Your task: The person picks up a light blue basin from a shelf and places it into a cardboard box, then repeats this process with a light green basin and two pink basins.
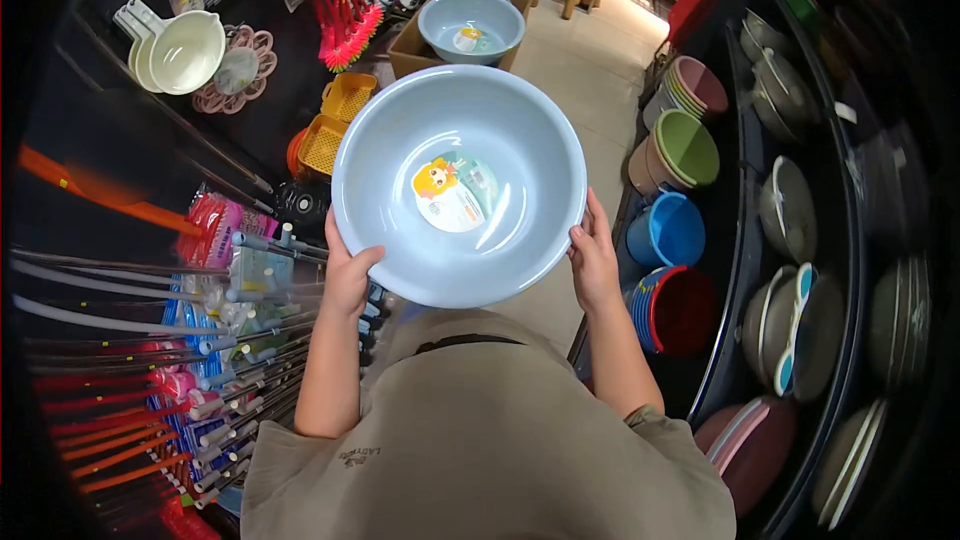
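Observation:
A large light-blue plastic basin [390,130] with a cartoon label [450,195] inside faces up in front of my body. My left hand [347,268] grips its lower left rim, the thumb over the edge. On the right side, my right hand [594,255] holds the rim, with thumb and fingers pressed around it. Beyond the basin, similar light-blue basins [437,18] sit in a cardboard box [408,52] on the floor.
Shelves on the right hold stacked buckets, including a blue bucket [666,230] and a red bucket [687,310], with more basins [788,205] behind. Mop poles [250,390] and packaged goods crowd the left. A tiled aisle [575,70] runs ahead.

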A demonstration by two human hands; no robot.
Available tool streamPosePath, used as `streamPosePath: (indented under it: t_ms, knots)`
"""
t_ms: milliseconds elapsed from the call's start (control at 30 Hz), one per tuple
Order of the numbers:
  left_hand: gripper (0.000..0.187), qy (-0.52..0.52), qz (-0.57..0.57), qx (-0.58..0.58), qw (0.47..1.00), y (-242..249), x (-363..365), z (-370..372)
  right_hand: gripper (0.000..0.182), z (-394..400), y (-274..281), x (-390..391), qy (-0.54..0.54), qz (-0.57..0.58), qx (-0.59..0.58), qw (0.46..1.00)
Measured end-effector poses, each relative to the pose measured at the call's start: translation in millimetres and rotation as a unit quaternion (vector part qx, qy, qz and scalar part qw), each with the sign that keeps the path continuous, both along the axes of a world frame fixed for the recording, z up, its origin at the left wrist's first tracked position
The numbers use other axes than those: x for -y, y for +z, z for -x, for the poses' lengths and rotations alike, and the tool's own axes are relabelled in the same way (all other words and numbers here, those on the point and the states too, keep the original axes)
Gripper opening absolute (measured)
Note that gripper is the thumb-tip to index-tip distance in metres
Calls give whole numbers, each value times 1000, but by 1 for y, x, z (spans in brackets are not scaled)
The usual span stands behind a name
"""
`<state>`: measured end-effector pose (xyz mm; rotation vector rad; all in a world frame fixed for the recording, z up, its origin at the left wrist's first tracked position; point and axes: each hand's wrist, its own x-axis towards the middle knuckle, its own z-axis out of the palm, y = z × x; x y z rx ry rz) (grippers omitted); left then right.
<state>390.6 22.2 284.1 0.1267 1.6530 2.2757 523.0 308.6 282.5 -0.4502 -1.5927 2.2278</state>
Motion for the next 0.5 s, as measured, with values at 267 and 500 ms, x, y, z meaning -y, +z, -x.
streamPosePath:
  t_ms: [267, 500]
  knots:
    - [91, 12, 23, 27, 999, -20, -31, 95, 66, 101, -21, -26, 7, 3, 43, 999]
    - [95, -65, 10, -9, 998, -12, -70, 243, 66, 214, -11, -43, -60, -16, 40, 997]
